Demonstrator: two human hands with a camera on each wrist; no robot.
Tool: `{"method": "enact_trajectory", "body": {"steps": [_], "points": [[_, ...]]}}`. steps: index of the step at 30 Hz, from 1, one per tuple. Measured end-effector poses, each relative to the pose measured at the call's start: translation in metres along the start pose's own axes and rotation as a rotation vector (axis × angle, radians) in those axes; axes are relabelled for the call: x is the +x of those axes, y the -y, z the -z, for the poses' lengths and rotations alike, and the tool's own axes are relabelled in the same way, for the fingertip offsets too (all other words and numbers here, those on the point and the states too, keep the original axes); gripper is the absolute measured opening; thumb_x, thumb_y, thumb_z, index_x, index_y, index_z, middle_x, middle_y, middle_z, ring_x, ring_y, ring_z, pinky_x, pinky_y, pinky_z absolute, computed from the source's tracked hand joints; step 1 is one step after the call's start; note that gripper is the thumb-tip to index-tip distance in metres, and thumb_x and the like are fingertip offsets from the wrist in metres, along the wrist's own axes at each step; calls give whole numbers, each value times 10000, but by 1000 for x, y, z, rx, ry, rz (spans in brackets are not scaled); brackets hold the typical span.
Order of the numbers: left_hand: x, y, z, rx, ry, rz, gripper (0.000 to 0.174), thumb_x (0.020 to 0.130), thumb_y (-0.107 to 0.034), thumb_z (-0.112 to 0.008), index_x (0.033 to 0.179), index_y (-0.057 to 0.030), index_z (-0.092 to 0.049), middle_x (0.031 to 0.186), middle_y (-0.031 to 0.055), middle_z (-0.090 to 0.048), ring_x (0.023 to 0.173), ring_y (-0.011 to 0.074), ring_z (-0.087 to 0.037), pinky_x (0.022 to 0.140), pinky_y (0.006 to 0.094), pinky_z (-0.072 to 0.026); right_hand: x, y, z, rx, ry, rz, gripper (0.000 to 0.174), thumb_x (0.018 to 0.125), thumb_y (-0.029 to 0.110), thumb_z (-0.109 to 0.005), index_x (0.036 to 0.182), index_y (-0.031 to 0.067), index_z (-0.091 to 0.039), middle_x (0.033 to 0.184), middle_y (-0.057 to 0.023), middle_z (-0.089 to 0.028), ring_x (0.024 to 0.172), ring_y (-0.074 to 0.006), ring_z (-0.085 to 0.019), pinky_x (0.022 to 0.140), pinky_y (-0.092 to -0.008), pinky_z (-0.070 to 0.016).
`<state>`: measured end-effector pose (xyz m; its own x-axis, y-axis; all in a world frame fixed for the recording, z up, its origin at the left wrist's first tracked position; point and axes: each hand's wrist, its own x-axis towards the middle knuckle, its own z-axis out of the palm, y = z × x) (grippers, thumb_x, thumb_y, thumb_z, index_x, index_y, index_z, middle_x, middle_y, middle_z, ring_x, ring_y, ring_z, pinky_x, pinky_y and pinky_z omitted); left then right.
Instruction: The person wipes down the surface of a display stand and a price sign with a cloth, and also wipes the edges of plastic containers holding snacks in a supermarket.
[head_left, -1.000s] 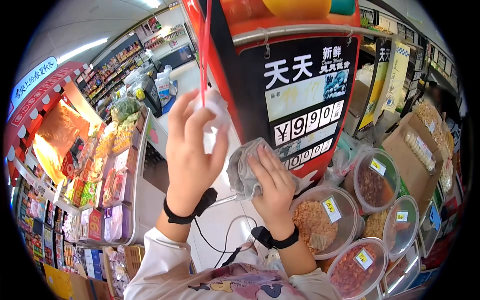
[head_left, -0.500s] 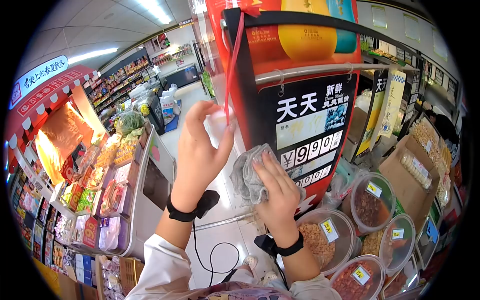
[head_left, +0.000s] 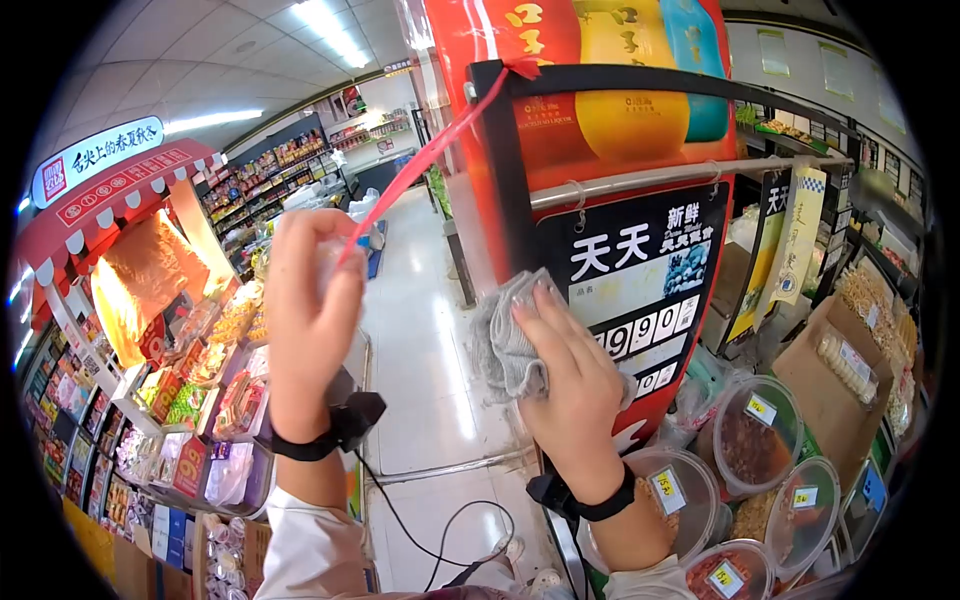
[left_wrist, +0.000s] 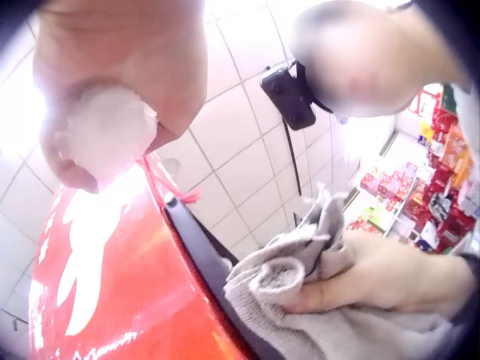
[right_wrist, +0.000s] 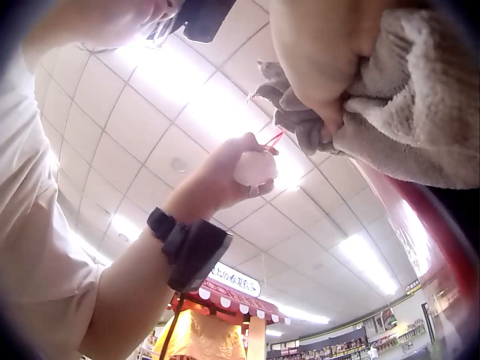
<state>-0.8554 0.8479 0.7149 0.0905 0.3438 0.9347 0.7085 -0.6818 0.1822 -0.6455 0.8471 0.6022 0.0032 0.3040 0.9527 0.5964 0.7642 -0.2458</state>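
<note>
My left hand, out to the left, curls its fingers round a rounded, translucent white thing; its exact kind I cannot tell. A red plastic ribbon runs slantwise from that hand up to the corner of a black frame, where it is knotted. In my right hand is a bunched grey cloth, gripped with the thumb beneath it and the fingers over it. The cloth overlaps the left edge of a black price sign in the head view.
Behind the sign rises a red display panel. Lidded clear tubs of snacks stand low on the right, beside a cardboard box. To the left is a stall with packaged goods. A tiled aisle runs between; a black cable hangs below.
My left hand has moved left, still holding the white thing, and the ribbon has swung from near vertical to a long slant. The right hand keeps the cloth beside the sign. The view has tilted up.
</note>
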Motion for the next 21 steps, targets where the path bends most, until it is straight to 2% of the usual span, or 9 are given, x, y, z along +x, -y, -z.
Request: {"method": "enact_trajectory", "body": {"steps": [3,6,11,15,21], "points": [[15,-16,25,-14,18,-47,141,815,-34,-555,949,3,-579,963,106,-558,887,228,-550,806,309,-431,24,5,5,-36,18,28,631,629,-54,-650,1251,41,-604,1284,-235,-595,1181,-380,-591,971,-398,-488],[28,-24,41,-91,9,-44,171,835,-63,-550,989,-5,-598,992,82,-570,927,177,-552,821,267,-423,46,7,4,-48,-27,58,640,618,-62,-655,1246,51,-607,1285,-226,-599,1183,-378,-591,976,-396,-486],[46,-45,57,-305,145,83,217,877,-144,-569,1049,-22,-618,991,46,-592,880,121,-562,773,241,-433,84,15,6,-79,-69,86,637,612,-89,-637,1227,75,-607,1263,-210,-616,1167,-359,-600,960,-398,-497],[58,-34,61,-395,163,31,251,898,-185,-588,1092,-33,-631,1013,39,-615,887,100,-579,770,226,-440,113,22,7,-98,-124,104,605,597,-103,-656,1174,72,-604,1222,-187,-642,1125,-353,-618,913,-393,-509],[75,-15,58,-521,111,28,257,928,-221,-585,1105,-41,-632,1013,26,-624,904,95,-584,783,223,-444,131,32,12,-129,-76,19,611,599,-106,-676,1173,86,-596,1223,-168,-646,1071,-353,-631,872,-397,-517]]}}
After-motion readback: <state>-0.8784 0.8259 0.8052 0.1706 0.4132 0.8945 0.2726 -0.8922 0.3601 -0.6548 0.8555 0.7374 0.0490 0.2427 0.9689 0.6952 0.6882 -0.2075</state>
